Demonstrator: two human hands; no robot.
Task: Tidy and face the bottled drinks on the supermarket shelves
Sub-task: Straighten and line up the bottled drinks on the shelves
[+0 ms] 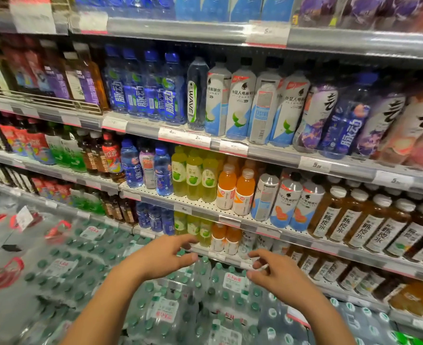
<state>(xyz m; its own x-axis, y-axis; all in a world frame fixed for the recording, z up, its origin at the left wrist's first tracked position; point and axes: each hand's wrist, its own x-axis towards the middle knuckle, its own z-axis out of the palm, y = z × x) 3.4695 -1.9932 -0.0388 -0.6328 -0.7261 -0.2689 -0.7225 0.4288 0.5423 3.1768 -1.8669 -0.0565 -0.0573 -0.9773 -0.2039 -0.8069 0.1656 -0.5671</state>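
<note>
both hands' fingers (189, 241) loosely spread, empty, just below the orange bottles (224, 239)

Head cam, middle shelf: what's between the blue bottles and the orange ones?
Head view: yellow-green apple drink bottles stand between the blue bottles and the orange bottles.

Upright in rows on tilted supermarket shelves (275, 151): blue sports-drink bottles (153, 88) at 11 o'clock, a clear WAVE bottle (196, 95) just right of them, white-and-blue electrolyte bottles (240, 100) at 12. One shelf lower, green apple-drink bottles (193, 175), orange juice bottles (235, 190), amber tea bottles (369, 220) at 3 o'clock.
</note>
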